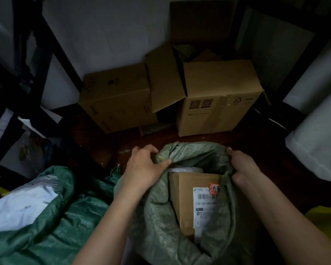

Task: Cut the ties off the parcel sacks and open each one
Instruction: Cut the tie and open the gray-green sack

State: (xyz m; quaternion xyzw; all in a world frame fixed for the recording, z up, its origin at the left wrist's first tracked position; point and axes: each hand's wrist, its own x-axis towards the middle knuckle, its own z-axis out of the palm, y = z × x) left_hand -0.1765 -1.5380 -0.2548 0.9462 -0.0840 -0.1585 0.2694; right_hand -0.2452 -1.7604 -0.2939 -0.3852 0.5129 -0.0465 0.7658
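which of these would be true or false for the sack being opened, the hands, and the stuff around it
1. Both hands, left hand and right hand, grip the rim of the grey-green sack. True.
2. The sack's mouth is still tied shut. False: it is pulled open.
3. A cardboard parcel with a white shipping label sits inside the sack. True.
4. The right hand holds scissors. False: it holds only sack fabric.
5. A darker green sack lies to the left with a white parcel showing. True.
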